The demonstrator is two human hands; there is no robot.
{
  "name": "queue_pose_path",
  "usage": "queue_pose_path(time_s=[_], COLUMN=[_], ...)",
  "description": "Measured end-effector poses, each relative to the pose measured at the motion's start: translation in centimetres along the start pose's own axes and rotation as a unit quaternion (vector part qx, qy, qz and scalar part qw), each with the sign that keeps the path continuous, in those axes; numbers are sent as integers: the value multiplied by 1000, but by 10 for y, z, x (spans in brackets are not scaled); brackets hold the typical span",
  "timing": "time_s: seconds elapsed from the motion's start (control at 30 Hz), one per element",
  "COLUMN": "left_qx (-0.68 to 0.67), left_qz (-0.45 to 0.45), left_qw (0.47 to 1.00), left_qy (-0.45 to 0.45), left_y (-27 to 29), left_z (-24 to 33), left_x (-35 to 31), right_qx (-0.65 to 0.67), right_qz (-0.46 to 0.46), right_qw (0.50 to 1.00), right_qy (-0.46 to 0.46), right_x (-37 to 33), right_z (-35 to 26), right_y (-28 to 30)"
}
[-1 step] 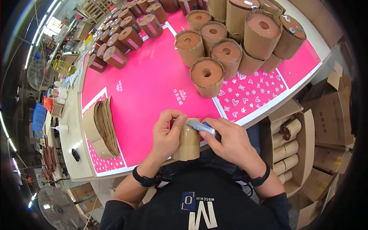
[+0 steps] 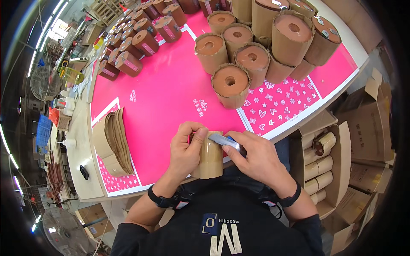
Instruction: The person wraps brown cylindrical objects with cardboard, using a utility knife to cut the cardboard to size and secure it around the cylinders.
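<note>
Left hand point(image 2: 185, 147) is clamping thumb and fingers onto the brown roll point(image 2: 211, 161) right by the pink table's point(image 2: 160, 109) near edge, while the right hand point(image 2: 259, 157)'s wrapping its fingers round a silver cutter point(image 2: 221, 140) that's poking at the roll's top.

The person wears a black short-sleeved T-shirt point(image 2: 179, 232) bearing a dark-blue patch point(image 2: 204, 225) and large cream lettering point(image 2: 232, 245), plus a black left wrist strap point(image 2: 159, 199) and a matching right wrist strap point(image 2: 292, 197), beside which a thin dark cable point(image 2: 280, 213) loops.
</note>
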State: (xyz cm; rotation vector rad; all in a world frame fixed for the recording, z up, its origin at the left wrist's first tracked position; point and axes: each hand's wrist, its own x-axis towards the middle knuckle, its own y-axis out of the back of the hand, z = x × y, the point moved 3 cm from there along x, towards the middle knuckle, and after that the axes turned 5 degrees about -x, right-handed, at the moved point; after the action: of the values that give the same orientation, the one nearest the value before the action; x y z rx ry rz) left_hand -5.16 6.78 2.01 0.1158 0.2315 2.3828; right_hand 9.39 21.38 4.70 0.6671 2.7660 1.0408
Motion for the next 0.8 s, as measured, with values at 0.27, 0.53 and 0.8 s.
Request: queue_pose_path(time_s=[0.27,0.53,0.8], left_qx=[-21,-57,-94], left_qz=[-29,-57,-81], left_qw=[997,995,989], left_qy=[67,65,74], left_y=[-1,3,3], left_z=[0,-1,4], left_x=[1,1,1], right_qx=[-2,5,-17], right_qz=[-15,-12,-13], right_qw=[1000,1000,999], right_qy=[15,15,33], right_x=[1,-1,-1], right_z=[2,-1,-7], right_y=[-2,5,4])
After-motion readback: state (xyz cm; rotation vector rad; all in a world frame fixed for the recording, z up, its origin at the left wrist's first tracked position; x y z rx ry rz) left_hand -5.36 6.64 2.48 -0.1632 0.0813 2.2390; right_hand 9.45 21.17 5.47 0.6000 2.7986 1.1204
